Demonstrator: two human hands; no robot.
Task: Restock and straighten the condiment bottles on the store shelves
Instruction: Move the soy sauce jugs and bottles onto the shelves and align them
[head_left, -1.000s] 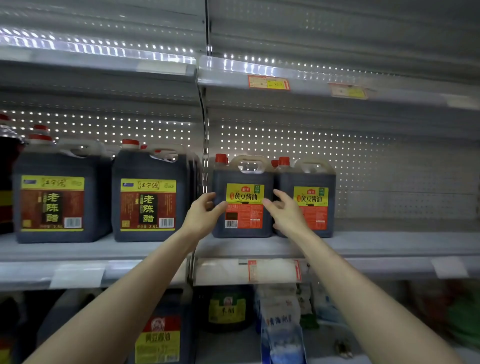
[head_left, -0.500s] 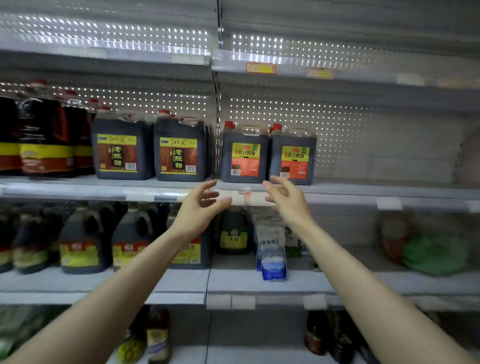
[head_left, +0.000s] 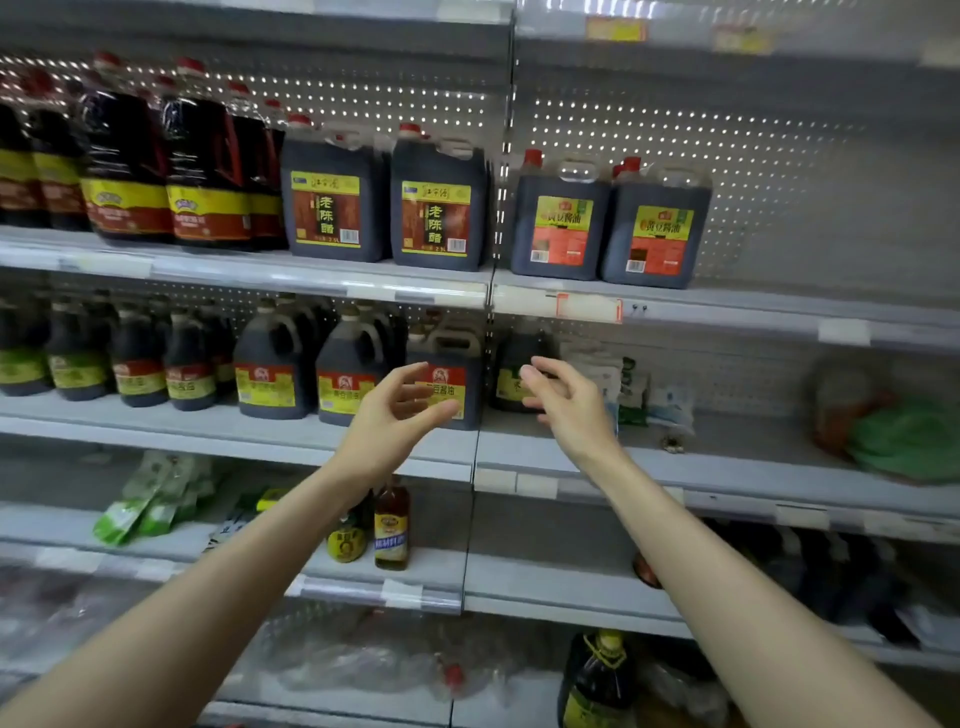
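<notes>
labels first: on the upper shelf (head_left: 779, 306) two dark square jugs (head_left: 332, 208) carry yellow and brown labels reading 老陈醋. to their right two smaller red-capped jugs (head_left: 561, 223) stand side by side, touching, with yellow and red labels reading 黄豆酱油. on the middle shelf (head_left: 260, 431) a handled jug (head_left: 447, 358) shows 豆酱油 on its red and yellow label, partly covered by fingers; the other labels in that row are too blurred to read. left grip (head_left: 395, 410) is held up in front of that handled jug, palm turned right, fingers loosely spread and slightly bent, holding nothing. right grip (head_left: 571, 405) is raised beside it, palm facing left, fingers relaxed and apart, also empty, in front of a dark bottle (head_left: 511, 364). both forearms (head_left: 701, 571) reach up from the bottom of the view
</notes>
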